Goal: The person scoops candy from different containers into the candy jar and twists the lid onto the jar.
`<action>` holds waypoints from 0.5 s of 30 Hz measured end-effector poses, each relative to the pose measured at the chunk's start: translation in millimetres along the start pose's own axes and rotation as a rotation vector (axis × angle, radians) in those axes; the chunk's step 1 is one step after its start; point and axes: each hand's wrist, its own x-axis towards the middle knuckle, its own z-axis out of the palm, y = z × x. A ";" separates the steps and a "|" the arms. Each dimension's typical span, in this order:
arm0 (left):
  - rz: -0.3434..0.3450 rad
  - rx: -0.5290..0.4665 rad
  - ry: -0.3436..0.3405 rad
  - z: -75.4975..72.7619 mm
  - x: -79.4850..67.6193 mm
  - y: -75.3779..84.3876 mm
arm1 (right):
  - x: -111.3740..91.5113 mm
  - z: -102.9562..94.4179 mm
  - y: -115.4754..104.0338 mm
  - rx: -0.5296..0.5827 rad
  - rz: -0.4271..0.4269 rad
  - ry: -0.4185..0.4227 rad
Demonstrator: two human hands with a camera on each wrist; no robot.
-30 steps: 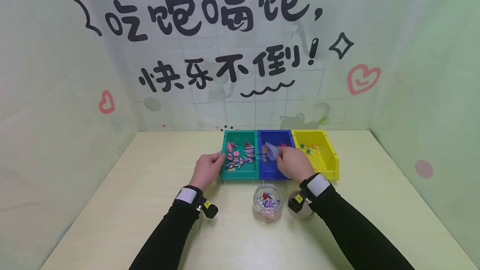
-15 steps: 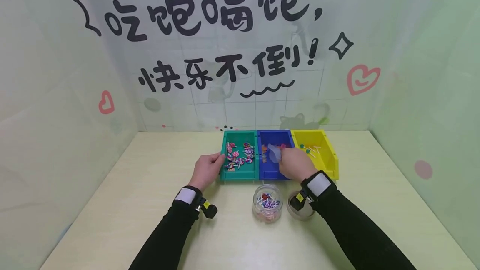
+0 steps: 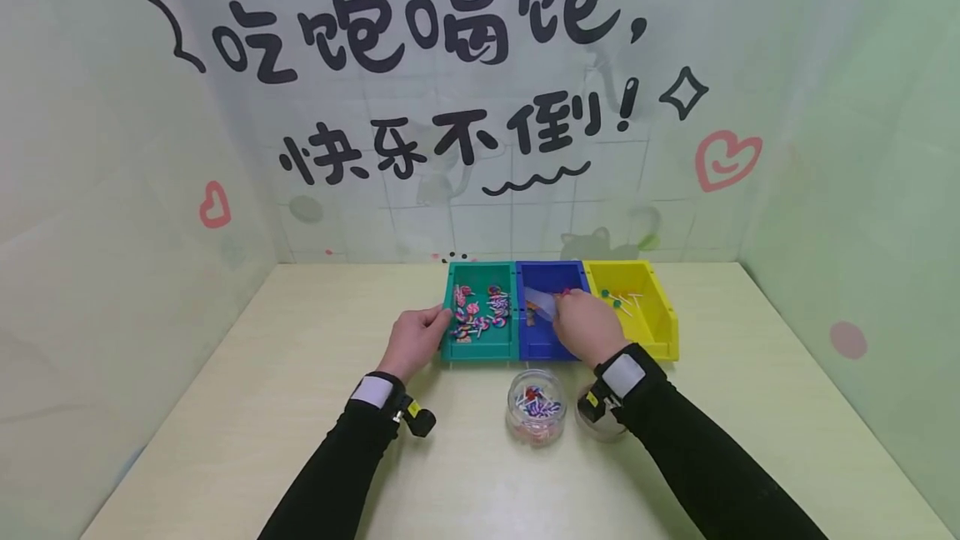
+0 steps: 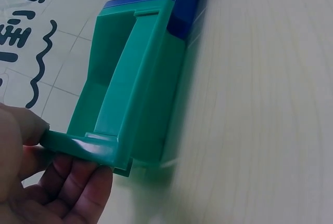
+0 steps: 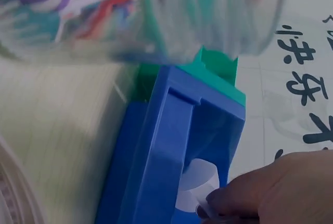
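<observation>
L hand [image 3: 414, 340] is curled round the outer rim of the green bin [image 3: 480, 352], thumb opp. fingers. A translucent scoop [image 3: 543, 305] is pinched by the handle in the R hand [image 3: 590, 327], its bowl held inside the blue bin [image 3: 547, 351] (middle of the row, w/ the yellow bin [image 3: 647, 335] alongside). Mini lollipops [image 3: 482, 324] are seen in the green bin & the clear jar [image 3: 536, 432] just in front.
</observation>
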 end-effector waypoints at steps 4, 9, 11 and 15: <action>0.006 0.005 -0.009 -1.3 -0.5 1.3 | 1.3 -0.3 1.3 0.138 0.028 -0.023; 0.009 0.004 -0.012 -1.5 -0.3 1.4 | 5.0 3.6 7.3 0.418 0.189 -0.130; 0.005 0.001 -0.011 -0.9 0.6 1.0 | 5.0 5.2 10.5 0.504 0.262 -0.151; -0.007 0.003 -0.012 0.1 1.2 0.3 | 2.6 4.8 12.7 0.592 0.365 -0.153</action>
